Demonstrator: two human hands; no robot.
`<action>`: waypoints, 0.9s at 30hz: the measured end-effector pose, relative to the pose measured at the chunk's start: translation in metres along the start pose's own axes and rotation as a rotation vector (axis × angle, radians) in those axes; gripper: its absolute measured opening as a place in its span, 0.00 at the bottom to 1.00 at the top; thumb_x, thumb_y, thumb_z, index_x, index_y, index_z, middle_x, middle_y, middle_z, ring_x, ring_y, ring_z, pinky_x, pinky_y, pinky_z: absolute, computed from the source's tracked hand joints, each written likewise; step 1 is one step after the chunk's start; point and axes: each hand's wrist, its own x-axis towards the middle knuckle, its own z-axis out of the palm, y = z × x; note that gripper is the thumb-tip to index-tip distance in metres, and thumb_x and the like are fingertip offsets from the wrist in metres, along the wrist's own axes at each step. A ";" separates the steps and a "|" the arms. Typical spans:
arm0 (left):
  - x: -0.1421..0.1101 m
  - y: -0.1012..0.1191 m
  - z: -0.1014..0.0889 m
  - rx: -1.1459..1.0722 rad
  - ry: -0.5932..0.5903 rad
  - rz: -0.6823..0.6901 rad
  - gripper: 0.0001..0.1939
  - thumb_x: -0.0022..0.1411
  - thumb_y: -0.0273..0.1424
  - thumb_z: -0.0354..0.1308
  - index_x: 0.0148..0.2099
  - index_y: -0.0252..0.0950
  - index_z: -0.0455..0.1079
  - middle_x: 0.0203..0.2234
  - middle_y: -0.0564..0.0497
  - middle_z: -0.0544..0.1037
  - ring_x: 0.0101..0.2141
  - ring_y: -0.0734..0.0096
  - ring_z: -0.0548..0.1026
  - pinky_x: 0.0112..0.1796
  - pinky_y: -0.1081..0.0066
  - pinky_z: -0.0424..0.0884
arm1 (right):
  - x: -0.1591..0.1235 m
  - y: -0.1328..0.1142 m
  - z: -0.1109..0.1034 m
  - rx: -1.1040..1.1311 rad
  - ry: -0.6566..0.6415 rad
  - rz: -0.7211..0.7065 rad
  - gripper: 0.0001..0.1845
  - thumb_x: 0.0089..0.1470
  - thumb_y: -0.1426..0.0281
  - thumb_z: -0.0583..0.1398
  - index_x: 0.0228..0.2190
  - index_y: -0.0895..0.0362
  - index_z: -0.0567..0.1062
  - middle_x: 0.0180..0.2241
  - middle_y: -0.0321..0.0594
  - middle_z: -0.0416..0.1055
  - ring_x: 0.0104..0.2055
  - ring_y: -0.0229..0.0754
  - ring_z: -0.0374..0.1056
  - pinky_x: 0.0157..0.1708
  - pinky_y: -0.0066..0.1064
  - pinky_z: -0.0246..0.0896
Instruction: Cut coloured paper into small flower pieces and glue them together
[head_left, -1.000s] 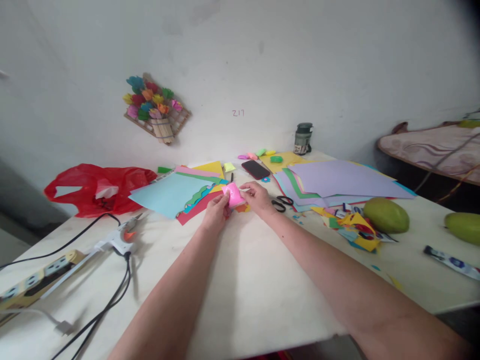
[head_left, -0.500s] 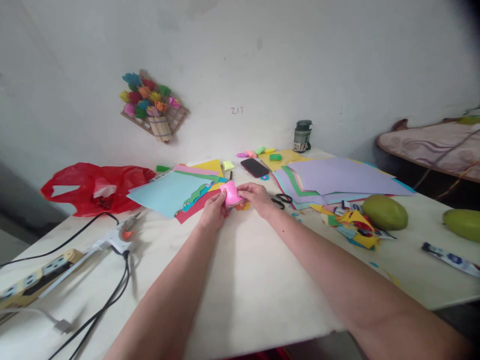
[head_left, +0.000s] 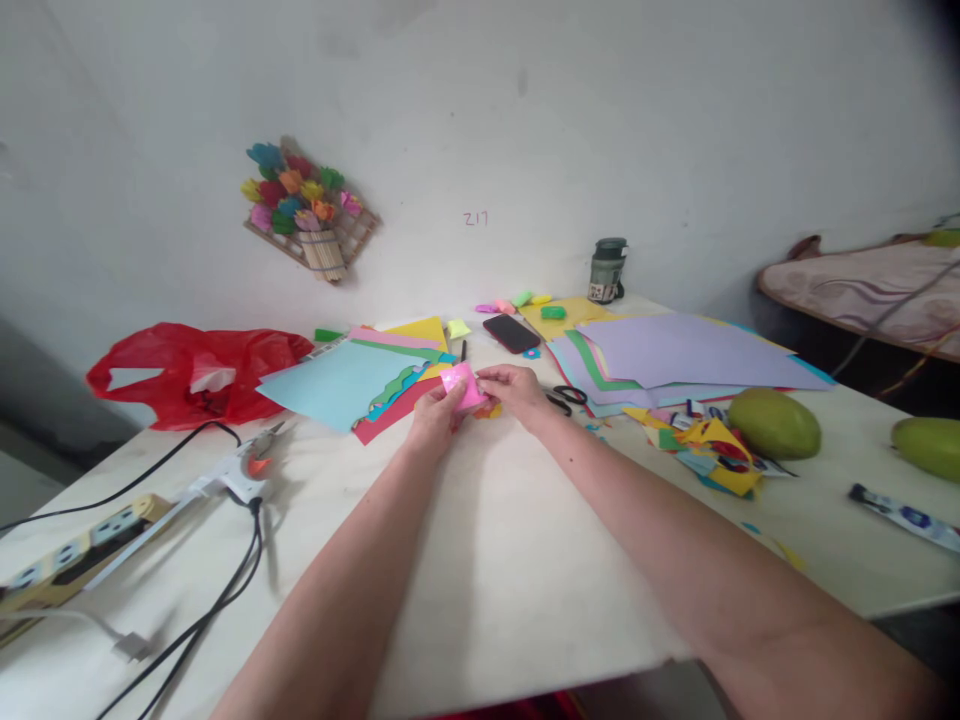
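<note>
Over the middle of the table I hold a small shiny pink packet point(head_left: 461, 386); what fills it cannot be made out. My left hand point(head_left: 436, 412) is closed on its lower left side, thumb across the front. At its right edge the fingers of my right hand point(head_left: 516, 388) are pinched together. Just beyond the packet lies a dark pen-like stick point(head_left: 463, 350). Black-handled scissors point(head_left: 570, 395) rest to the right of my right hand, partly hidden by it. Red paper point(head_left: 390, 415) lies behind my left hand.
Coloured sheets point(head_left: 690, 350) are stacked at right, more point(head_left: 341, 380) at left. A phone point(head_left: 511, 334) and small bright packets point(head_left: 553, 313) sit at the back. Green mangoes point(head_left: 775, 423), paper scraps point(head_left: 716, 455), a glue gun point(head_left: 244, 475), cables, a power strip point(head_left: 82, 550) and a red bag point(head_left: 195, 370) surround.
The pink packet has tilted and turned between my hands. My left thumb now lies further over its front, and the right fingers stay at its edge. The view has shifted slightly.
</note>
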 end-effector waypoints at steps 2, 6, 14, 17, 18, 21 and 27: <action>-0.001 0.001 0.000 0.002 -0.018 0.021 0.19 0.47 0.42 0.67 0.31 0.29 0.70 0.18 0.50 0.73 0.17 0.77 0.68 0.19 0.75 0.60 | -0.001 0.000 -0.001 -0.004 -0.031 0.004 0.12 0.37 0.69 0.65 0.28 0.60 0.76 0.21 0.34 0.73 0.17 0.32 0.65 0.21 0.26 0.65; -0.001 0.002 -0.001 -0.020 -0.054 0.025 0.20 0.48 0.42 0.66 0.32 0.29 0.71 0.20 0.48 0.74 0.20 0.73 0.71 0.21 0.75 0.63 | -0.002 0.000 -0.003 0.017 -0.078 0.017 0.13 0.37 0.70 0.65 0.30 0.60 0.77 0.22 0.34 0.73 0.18 0.32 0.65 0.20 0.27 0.65; -0.001 0.002 -0.003 -0.001 -0.045 0.024 0.18 0.48 0.41 0.66 0.29 0.29 0.70 0.14 0.52 0.69 0.16 0.77 0.67 0.19 0.76 0.61 | -0.005 -0.009 -0.007 0.040 -0.138 0.009 0.17 0.33 0.68 0.69 0.30 0.60 0.76 0.23 0.34 0.72 0.21 0.33 0.67 0.19 0.26 0.65; -0.002 0.003 -0.001 -0.004 -0.035 0.016 0.18 0.48 0.41 0.66 0.27 0.29 0.70 0.15 0.52 0.69 0.16 0.78 0.66 0.18 0.76 0.60 | -0.005 -0.012 -0.009 0.003 -0.140 0.010 0.17 0.34 0.66 0.68 0.29 0.61 0.77 0.19 0.34 0.71 0.19 0.34 0.66 0.20 0.27 0.65; -0.002 0.003 -0.001 -0.005 -0.026 0.012 0.18 0.48 0.41 0.67 0.27 0.29 0.69 0.15 0.52 0.69 0.16 0.79 0.66 0.18 0.76 0.60 | -0.004 -0.012 -0.010 -0.018 -0.134 0.004 0.17 0.34 0.65 0.68 0.29 0.62 0.77 0.18 0.34 0.71 0.19 0.34 0.66 0.20 0.27 0.65; -0.002 0.003 -0.001 -0.012 -0.014 0.006 0.18 0.48 0.40 0.67 0.26 0.29 0.69 0.16 0.51 0.71 0.16 0.79 0.66 0.18 0.77 0.61 | -0.001 -0.011 -0.013 -0.099 -0.108 -0.034 0.16 0.34 0.67 0.68 0.28 0.61 0.79 0.19 0.35 0.73 0.20 0.34 0.66 0.21 0.26 0.64; 0.000 0.002 -0.003 -0.030 -0.034 -0.009 0.16 0.50 0.38 0.66 0.27 0.28 0.70 0.17 0.50 0.72 0.17 0.78 0.68 0.19 0.77 0.64 | 0.006 -0.006 -0.015 -0.312 -0.100 -0.199 0.09 0.37 0.71 0.65 0.27 0.58 0.80 0.25 0.38 0.76 0.27 0.38 0.70 0.26 0.28 0.65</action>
